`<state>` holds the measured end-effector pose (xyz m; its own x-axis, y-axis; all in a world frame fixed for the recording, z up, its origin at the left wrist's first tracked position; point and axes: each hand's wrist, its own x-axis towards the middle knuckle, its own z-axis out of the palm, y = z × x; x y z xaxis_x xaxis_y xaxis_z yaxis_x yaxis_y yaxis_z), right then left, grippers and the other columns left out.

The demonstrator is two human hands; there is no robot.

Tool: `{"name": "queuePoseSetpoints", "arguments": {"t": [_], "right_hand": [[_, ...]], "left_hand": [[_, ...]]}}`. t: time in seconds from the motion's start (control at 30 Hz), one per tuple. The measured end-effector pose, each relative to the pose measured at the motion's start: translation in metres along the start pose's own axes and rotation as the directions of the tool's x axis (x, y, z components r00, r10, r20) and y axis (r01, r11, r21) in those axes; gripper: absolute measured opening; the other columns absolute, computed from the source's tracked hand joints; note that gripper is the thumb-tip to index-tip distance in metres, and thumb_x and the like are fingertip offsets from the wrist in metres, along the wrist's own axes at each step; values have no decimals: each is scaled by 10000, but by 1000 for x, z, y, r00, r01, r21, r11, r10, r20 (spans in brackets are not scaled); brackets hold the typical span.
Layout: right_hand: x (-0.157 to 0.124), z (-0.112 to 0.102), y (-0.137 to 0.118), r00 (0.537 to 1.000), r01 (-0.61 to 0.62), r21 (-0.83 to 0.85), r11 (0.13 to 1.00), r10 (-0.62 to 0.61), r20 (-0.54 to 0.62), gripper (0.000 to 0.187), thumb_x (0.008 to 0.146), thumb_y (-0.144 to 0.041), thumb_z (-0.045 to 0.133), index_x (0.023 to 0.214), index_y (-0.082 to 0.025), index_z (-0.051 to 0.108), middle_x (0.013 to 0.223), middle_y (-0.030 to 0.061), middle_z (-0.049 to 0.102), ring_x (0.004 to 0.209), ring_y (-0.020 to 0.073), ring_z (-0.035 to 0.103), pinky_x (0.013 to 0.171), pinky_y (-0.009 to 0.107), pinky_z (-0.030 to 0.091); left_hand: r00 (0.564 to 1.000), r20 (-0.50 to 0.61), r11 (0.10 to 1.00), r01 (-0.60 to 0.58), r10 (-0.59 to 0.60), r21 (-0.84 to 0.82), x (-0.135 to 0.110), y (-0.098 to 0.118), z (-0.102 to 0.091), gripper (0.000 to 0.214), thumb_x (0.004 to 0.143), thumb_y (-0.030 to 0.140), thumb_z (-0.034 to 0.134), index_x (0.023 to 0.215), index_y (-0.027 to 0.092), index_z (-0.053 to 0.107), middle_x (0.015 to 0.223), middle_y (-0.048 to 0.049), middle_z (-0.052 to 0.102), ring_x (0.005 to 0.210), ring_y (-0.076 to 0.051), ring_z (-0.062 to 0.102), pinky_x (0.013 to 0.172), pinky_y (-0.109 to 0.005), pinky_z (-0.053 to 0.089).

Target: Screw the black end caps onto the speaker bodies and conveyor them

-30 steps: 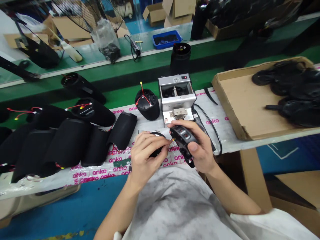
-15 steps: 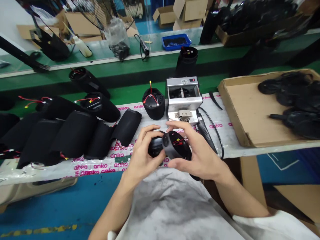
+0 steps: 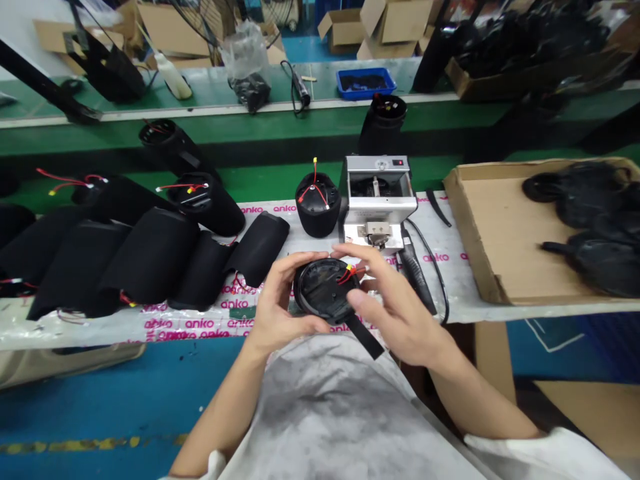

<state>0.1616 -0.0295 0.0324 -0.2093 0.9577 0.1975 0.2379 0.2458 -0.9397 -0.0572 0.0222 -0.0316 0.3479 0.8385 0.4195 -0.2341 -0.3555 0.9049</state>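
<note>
A round black plastic cap (image 3: 324, 289) with red wires and a yellow connector at its upper right is held over my lap, just in front of the table edge. Its hollow inner side faces me and a black strap hangs from its lower right. My left hand (image 3: 277, 308) grips its left rim with curled fingers. My right hand (image 3: 395, 307) holds its right side, thumb on the rim and fingers arched over the wires.
A silver screw feeder (image 3: 379, 197) and an upright black speaker body (image 3: 317, 203) stand behind my hands. Several black speaker bodies (image 3: 150, 257) lie at the left. A cardboard tray (image 3: 483, 220) with black parts sits at the right. An electric screwdriver (image 3: 415, 275) lies beside the feeder.
The cap has been turned so its hollow inside now faces me. Both hands shifted round its rim. The view has drifted slightly left and down.
</note>
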Motion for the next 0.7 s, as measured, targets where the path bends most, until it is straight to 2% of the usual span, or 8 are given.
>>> {"name": "queuePoseSetpoints", "arguments": {"t": [0.1, 0.23, 0.3, 0.37, 0.47, 0.53, 0.63, 0.7], "right_hand": [[-8, -7, 15, 996, -87, 142, 986, 89, -14, 411, 1156, -410, 622, 1557, -352, 555, 1532, 63, 586, 1209, 228, 690, 949, 357, 621], [-13, -2, 28, 996, -82, 110, 991, 78, 38, 346, 1083, -326, 748, 1416, -360, 660, 1557, 43, 537, 1482, 258, 547, 1123, 361, 561], [-13, 2, 33, 997, -65, 127, 990, 61, 38, 458, 1054, -293, 795, 1466, -399, 624, 1600, 25, 517, 1540, 244, 490, 1141, 345, 550], [-12, 4, 39, 999, -33, 181, 983, 35, -8, 587, 1035, -309, 831, 1543, -439, 565, 1593, 14, 540, 1429, 221, 577, 1051, 322, 580], [-13, 7, 49, 998, -11, 212, 977, 23, -54, 579, 1020, -355, 851, 1538, -417, 598, 1553, 23, 584, 1367, 236, 612, 1011, 338, 568], [-16, 11, 56, 997, -1, 217, 976, 19, -80, 563, 1012, -385, 855, 1526, -384, 624, 1548, 38, 596, 1451, 271, 555, 1071, 368, 536], [-24, 24, 62, 983, 7, 240, 971, 38, -180, 625, 1006, -433, 859, 1569, -383, 593, 1566, 42, 592, 1358, 257, 599, 1059, 376, 520], [-29, 34, 63, 967, 9, 259, 966, 58, -248, 626, 1027, -463, 832, 1592, -390, 571, 1557, 44, 605, 1302, 249, 623, 1031, 382, 522]], "left_hand": [[996, 65, 995, 58, -52, -81, 6, 0, -1, 870, 795, 621, 966, 1528, 280, 643, 1506, -147, 737, 1406, -336, 719, 1230, -431, 566], [978, 161, 985, 152, -136, -86, 7, 0, -2, 558, 1079, 480, 698, 1592, 282, 600, 1638, -131, 644, 1523, -332, 620, 1304, -486, 483], [986, 80, 987, 153, -148, -52, 5, -3, 4, 467, 1123, 459, 588, 1548, 272, 640, 1613, -118, 661, 1508, -326, 623, 1298, -494, 474], [990, -63, 991, 130, -130, 5, -1, -6, 14, 441, 1138, 502, 531, 1464, 257, 698, 1520, -114, 716, 1444, -323, 658, 1254, -487, 500], [961, -239, 984, 159, -135, 83, -13, -6, 32, 509, 1159, 589, 443, 1423, 252, 719, 1454, -113, 740, 1385, -306, 679, 1201, -459, 519], [939, -299, 975, 205, -170, 90, -23, -4, 42, 597, 1145, 673, 415, 1483, 262, 684, 1533, -123, 690, 1416, -314, 656, 1217, -468, 502], [918, -349, 973, 223, -189, 60, -34, -4, 50, 687, 1102, 760, 435, 1559, 280, 616, 1641, -135, 597, 1497, -343, 592, 1253, -506, 475], [919, -357, 978, 200, -166, 60, -35, -8, 52, 683, 1092, 766, 459, 1541, 278, 617, 1604, -135, 618, 1471, -337, 606, 1240, -508, 485]]}}
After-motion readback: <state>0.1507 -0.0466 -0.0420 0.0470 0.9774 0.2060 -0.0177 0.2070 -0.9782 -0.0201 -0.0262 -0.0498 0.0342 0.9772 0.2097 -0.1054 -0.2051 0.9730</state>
